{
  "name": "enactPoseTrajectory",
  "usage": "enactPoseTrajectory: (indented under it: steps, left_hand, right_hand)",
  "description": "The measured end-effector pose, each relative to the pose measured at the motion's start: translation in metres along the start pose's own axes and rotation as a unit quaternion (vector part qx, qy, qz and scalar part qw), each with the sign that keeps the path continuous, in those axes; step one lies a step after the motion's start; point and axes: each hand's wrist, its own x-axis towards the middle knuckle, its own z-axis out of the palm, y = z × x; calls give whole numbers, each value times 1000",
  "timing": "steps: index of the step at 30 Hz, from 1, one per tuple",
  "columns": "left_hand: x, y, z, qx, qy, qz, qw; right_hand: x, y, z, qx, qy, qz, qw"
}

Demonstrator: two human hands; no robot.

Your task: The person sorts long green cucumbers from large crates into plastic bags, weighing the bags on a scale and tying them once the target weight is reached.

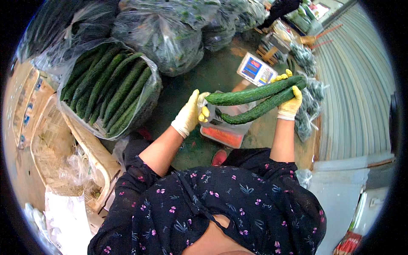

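Two long green cucumbers lie across my gloved right hand [290, 102], which grips both near their right ends. The upper cucumber [245, 96] is nearly straight; the lower cucumber [251, 113] curves up at its left end. My left hand [193, 111], also in a pale yellow glove, has its fingers closed around crumpled clear plastic [202, 99] beside the upper cucumber's left tip. Whether it touches that tip I cannot tell. To the left, an open clear plastic bag [156, 75] is packed with cucumbers [108, 86] lying side by side.
Large filled plastic bags [159, 38] stand at the back. A box with a red-orange area [223, 136] is on the floor below the cucumbers. Small knotted bags [307, 108] line the right, by corrugated sheeting [347, 95]. Worn tan crates [57, 143] stand left. Part of another person [280, 11] shows at the top.
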Motion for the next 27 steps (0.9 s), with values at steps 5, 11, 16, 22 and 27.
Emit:
enactPoseTrajectory:
  steps: [5, 11, 16, 22, 27]
  left_hand:
    - [-4, -4, 20, 128, -109, -15, 986]
    - [-9, 1, 38, 93, -150, -73, 982]
    - [-3, 17, 22, -51, -151, -22, 987]
    - [6, 13, 23, -64, -139, -36, 988]
    - [6, 20, 30, -74, -137, -11, 988]
  right_hand:
    - [-24, -15, -41, -59, 126, 76, 987]
    - [-33, 34, -89, 12, 303, 101, 948]
    - [-57, 25, -123, 54, 280, 109, 952]
    - [-92, 14, -164, 63, 329, 95, 937]
    - [-103, 14, -167, 63, 348, 97, 930]
